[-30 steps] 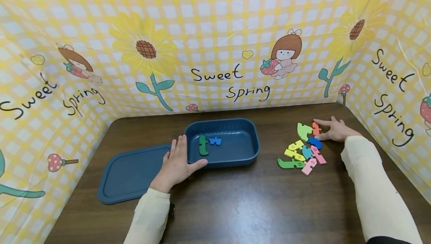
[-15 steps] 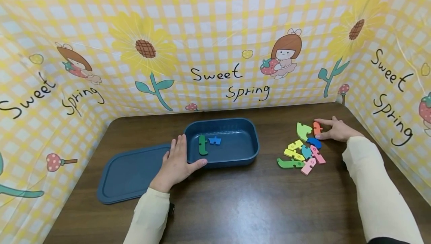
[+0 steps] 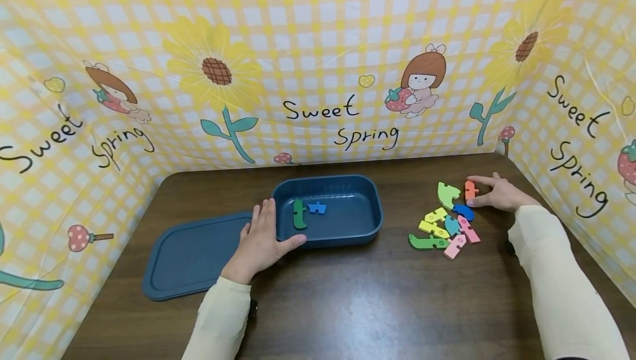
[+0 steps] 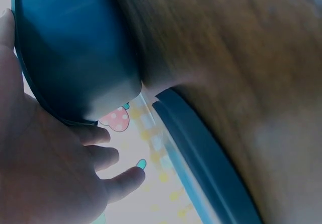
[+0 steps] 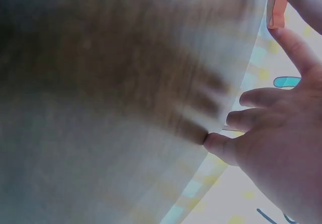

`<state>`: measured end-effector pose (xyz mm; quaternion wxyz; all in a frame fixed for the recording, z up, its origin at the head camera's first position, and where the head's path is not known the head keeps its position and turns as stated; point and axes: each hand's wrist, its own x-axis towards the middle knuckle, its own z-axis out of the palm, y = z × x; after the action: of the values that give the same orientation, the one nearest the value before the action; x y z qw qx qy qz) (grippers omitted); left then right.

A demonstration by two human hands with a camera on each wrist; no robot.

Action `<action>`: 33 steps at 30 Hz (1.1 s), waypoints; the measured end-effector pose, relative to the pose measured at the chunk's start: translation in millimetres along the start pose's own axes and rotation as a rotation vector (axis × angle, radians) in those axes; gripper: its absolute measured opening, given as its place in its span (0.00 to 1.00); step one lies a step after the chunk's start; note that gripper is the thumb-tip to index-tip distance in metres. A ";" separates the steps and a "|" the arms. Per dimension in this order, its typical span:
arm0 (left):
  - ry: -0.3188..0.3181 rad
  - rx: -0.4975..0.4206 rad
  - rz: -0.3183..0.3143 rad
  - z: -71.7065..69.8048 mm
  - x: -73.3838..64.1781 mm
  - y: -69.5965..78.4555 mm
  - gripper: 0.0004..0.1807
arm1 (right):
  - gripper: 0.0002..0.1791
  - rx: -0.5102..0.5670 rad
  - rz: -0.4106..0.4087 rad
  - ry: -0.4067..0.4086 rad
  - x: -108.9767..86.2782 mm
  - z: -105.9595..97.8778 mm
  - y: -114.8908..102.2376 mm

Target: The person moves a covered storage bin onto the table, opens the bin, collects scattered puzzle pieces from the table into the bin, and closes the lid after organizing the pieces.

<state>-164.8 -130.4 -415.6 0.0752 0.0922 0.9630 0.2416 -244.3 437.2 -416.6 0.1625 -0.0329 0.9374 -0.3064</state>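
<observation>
My right hand (image 3: pixel 503 193) pinches an orange-red wooden puzzle piece (image 3: pixel 470 190) between thumb and index finger, at the far right of the table. In the right wrist view the same orange piece (image 5: pixel 277 10) shows between the two fingertips, the other fingers spread. My left hand (image 3: pixel 255 252) rests against the near left corner of a dark blue rectangular box (image 3: pixel 343 241), its fingers straight along the left side and the thumb over the front rim. Inside the box lie a green puzzle piece (image 3: pixel 299 215) and a small blue piece (image 3: pixel 317 208).
Left of the box lies its flat blue lid (image 3: pixel 194 260), partly behind the left hand. Several puzzle pieces cluster nearby on the right: light green (image 3: pixel 446 193), dark blue (image 3: pixel 464 212), yellow (image 3: pixel 433 229), pink (image 3: pixel 454 246) and green (image 3: pixel 424 242). Checked cloth (image 3: pixel 318 73) surrounds the wooden table.
My right hand has slid slightly right with the orange piece, away from the light green one. The left hand and the box have stayed put.
</observation>
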 end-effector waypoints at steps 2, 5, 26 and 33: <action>-0.002 -0.002 -0.001 0.0 0.2 0.1 0.69 | 0.49 0.000 -0.003 0.005 -0.9 -0.1 -0.3; -0.005 -0.004 -0.004 -0.1 0.4 -0.4 0.69 | 0.49 -0.004 -0.013 0.016 0.1 0.8 -1.0; -0.017 -0.018 -0.008 -1.4 -1.1 0.8 0.68 | 0.50 -0.052 -0.052 0.093 9.9 10.0 -18.3; -0.014 -0.020 -0.009 -2.6 -2.2 2.0 0.69 | 0.50 0.001 -0.069 0.070 8.5 10.8 -30.6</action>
<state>-162.9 -130.3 -412.2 0.0840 0.0889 0.9604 0.2503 -249.9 405.0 -409.3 0.1188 -0.0545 0.9407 -0.3130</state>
